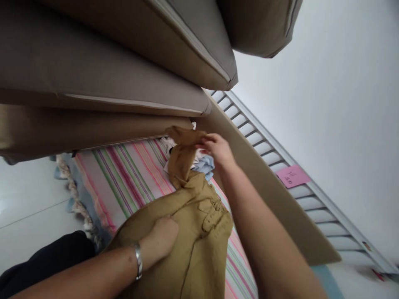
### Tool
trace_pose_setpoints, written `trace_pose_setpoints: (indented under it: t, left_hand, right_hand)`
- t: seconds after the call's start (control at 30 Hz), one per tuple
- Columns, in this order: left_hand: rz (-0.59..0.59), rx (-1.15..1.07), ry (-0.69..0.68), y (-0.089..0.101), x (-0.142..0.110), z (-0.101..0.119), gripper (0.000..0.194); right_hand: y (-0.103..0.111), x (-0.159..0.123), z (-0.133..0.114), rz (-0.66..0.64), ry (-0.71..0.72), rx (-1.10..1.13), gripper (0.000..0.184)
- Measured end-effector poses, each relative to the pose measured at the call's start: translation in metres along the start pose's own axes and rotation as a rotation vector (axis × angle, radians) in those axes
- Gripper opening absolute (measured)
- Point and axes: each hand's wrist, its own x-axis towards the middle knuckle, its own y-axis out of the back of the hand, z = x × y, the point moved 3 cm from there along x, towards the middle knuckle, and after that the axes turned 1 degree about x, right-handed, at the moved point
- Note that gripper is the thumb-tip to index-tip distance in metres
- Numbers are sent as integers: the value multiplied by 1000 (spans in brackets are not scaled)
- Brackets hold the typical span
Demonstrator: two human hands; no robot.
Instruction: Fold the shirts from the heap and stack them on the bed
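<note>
A mustard-brown garment (193, 220) with a gathered edge and a tied cord lies spread over a striped cloth. My right hand (218, 149) is closed at its far end, pinching a raised, folded flap of the fabric. My left hand (162, 236), with a silver bracelet on the wrist, is closed against the middle of the garment; its fingertips are hidden, and it seems to grip the cloth there. Behind the raised flap, a small heap of light blue cloth (204, 164) and white pieces is partly covered.
Large taupe cushions (124, 83) stack up on the left and overhead. The striped cloth (124, 178) has a tasselled edge. A beige board (264, 191) runs along the right, beside a grey slatted rail (274, 145) with a pink note (293, 176), against a white wall.
</note>
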Motion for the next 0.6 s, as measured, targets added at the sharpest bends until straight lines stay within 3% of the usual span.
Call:
trace_pose_setpoints:
  t: [0.13,0.23,0.3,0.43,0.6]
  left_hand:
    - [64,126,35,17,-4,10,28]
    - [264,233,63,37,-7,4,32]
    - [330,270,161,49,-10,-10,32]
    - [228,269,284,59,-19,-42,31]
    - [-2,209,360,57,-35,-65,31]
  right_hand:
    - [93,-2,-37,220,23,81,19]
    - [147,-17,-44,352,25,92,18]
    - [176,-29,-41,442,-1,102,18]
    - [214,-51,-28,563,-34,167,18]
    - [221,-58,-20,598,-17,245,19]
